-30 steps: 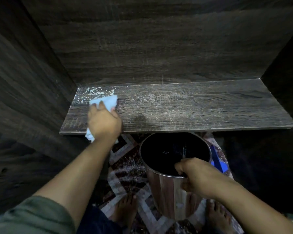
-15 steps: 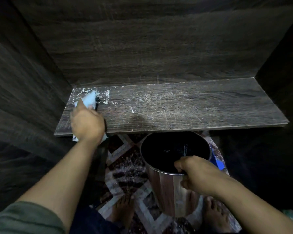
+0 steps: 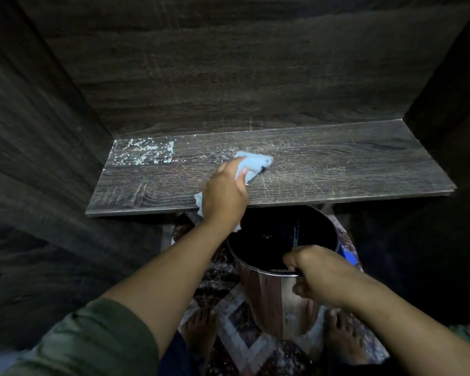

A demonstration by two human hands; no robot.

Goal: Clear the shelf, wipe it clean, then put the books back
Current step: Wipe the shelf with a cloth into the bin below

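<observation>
The right hand is gripping the near rim of a metal bucket, which is sitting just below the shelf's front edge, over a patterned rug. The left hand is clutching a blue cloth and pressing it on the shelf's middle. White specks are lying in the back left corner, and scratched wood is running on to the right edge.

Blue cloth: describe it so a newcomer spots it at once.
Find the dark wooden shelf spanning the alcove. Near its middle, the left hand grips a crumpled cloth pressed to the board. It is the only pale blue thing on it, right of the white speckled patch at the back left corner.
</observation>
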